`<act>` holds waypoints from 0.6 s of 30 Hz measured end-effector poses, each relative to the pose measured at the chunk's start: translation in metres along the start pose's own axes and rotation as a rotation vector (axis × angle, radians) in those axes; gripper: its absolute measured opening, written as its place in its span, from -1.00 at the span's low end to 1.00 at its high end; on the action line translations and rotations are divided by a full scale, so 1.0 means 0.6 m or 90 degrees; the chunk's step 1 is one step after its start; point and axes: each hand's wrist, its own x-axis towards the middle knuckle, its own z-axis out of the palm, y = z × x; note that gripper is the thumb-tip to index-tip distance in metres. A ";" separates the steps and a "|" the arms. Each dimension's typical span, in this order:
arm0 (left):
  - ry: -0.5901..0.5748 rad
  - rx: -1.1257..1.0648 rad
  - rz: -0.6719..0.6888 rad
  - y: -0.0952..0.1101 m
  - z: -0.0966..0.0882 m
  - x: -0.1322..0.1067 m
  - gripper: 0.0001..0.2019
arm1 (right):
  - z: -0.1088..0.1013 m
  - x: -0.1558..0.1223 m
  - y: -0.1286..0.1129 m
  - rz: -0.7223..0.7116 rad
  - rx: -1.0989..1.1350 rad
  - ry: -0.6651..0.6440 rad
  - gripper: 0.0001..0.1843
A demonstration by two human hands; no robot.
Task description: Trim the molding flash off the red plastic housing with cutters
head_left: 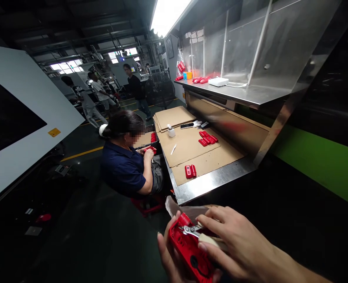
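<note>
Red case point(186, 245) sits near six o'clock in my view, clasped by the left hand point(174, 266), long axis eleven to five; I see the right hand point(237, 237) at its three o'clock, wrapped round pliers point(193, 231), tips by its upper end.

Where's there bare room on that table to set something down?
On the cardboard, bar a few specks, between the two front red parts and the red cluster behind; also between the white stick and that cluster. The metal front edge is bare too. The far end is crowded: phone, bottle, cardboard stack.
</note>
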 end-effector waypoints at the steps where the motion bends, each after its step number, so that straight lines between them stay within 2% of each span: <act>1: 0.012 -0.017 -0.025 0.010 0.008 -0.001 -0.12 | 0.001 0.001 0.000 0.002 -0.009 -0.005 -0.67; 5: 0.031 -0.112 -0.186 0.058 0.046 -0.011 -0.09 | 0.007 0.002 0.001 0.014 -0.036 -0.023 -0.66; 7: 0.037 -0.164 -0.223 0.076 0.066 -0.018 -0.06 | 0.008 0.002 0.000 0.017 -0.035 -0.021 -0.65; 12: 0.096 -0.235 -0.219 0.094 0.101 -0.029 -0.23 | 0.005 0.004 -0.002 0.023 -0.018 -0.010 -0.64; 18: 0.097 -0.238 -0.228 0.101 0.114 -0.031 -0.22 | 0.003 0.006 -0.008 0.026 0.016 -0.007 -0.65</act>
